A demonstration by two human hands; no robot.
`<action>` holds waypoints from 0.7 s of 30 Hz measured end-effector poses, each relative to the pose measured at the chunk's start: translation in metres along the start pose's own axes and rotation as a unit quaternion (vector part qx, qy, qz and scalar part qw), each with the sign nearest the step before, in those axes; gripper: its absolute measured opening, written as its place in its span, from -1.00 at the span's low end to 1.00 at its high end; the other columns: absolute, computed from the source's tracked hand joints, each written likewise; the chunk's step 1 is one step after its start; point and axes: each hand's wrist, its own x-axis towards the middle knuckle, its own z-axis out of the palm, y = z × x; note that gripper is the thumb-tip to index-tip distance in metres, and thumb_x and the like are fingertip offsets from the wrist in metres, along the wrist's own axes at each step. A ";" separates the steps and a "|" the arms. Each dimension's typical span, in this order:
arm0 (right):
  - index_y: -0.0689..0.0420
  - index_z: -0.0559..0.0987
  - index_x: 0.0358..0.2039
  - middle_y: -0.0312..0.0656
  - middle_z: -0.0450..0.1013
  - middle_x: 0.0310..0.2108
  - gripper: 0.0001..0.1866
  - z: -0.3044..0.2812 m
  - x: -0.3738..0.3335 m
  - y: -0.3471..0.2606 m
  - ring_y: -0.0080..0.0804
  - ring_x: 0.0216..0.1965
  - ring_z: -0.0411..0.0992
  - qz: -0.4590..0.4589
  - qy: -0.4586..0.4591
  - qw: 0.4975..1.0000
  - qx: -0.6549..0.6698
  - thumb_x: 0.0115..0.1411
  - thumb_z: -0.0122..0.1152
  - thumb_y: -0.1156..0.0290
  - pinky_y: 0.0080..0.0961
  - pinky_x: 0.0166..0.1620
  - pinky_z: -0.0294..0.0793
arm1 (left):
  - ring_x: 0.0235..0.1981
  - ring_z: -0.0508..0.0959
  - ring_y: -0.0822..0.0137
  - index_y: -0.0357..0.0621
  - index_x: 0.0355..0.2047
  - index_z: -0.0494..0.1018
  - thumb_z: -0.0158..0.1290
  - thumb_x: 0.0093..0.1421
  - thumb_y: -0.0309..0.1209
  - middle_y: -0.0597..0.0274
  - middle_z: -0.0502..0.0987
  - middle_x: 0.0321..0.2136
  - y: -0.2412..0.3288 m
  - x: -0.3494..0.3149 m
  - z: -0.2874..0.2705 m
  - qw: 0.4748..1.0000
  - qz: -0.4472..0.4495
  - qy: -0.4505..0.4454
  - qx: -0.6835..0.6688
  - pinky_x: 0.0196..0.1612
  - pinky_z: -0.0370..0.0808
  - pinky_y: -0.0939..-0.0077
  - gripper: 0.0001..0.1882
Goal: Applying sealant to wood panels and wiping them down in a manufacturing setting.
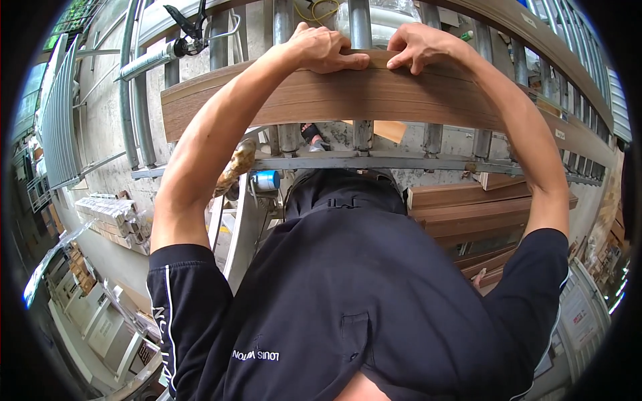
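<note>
A long brown wood-grain board [374,100] lies across a metal roller frame in front of me. At its far edge my left hand [324,50] is closed, with the thumb along the top and the fingers curled over. A short gap to the right, my right hand [422,50] grips the same edge with bent fingers and the thumb pointing inward. Some fingertips of both hands are hidden. Beyond my left forearm, a caulking gun [167,55] with a black handle and a pale tube rests on the frame.
Steel rollers [362,137] and a front rail [334,162] run beneath the board. Another long brown board [528,27] spans the far right. Below right are stacked brown boards [475,210]. A blue-capped cylinder [266,180] sits near my waist, and wrapped bundles [110,217] lie left.
</note>
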 end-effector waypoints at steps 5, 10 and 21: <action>0.29 0.62 -0.35 -0.24 0.45 -0.62 -0.66 0.004 -0.006 0.001 -0.54 -0.66 0.44 0.001 0.026 1.000 0.003 0.13 0.39 0.21 -0.50 -0.56 0.40 | -0.33 0.62 0.09 -0.05 -0.35 0.64 -0.15 0.18 0.41 0.07 0.62 -0.50 0.005 -0.005 0.000 0.999 0.012 0.041 0.025 -0.10 0.33 0.18 -0.24; 0.28 0.63 -0.32 -0.20 0.52 -0.54 -0.66 -0.002 -0.011 0.020 -0.49 -0.52 0.50 -0.019 0.009 0.999 0.028 0.12 0.38 0.21 -0.42 -0.46 0.46 | -0.26 0.64 0.09 -0.09 -0.31 0.66 -0.07 0.15 0.34 0.07 0.66 -0.42 0.014 0.005 -0.010 0.999 0.025 0.013 0.021 -0.07 0.34 0.09 -0.29; 0.29 0.62 -0.27 -0.23 0.55 -0.46 -0.67 -0.029 -0.081 0.090 -0.51 -0.49 0.47 0.021 -0.006 1.000 -0.022 0.10 0.41 0.27 -0.48 -0.49 0.44 | -0.21 0.63 -0.04 -0.10 -0.22 0.65 -0.13 0.27 0.29 -0.09 0.65 -0.31 0.082 0.055 0.007 0.996 0.033 0.038 -0.069 -0.09 0.51 0.18 -0.30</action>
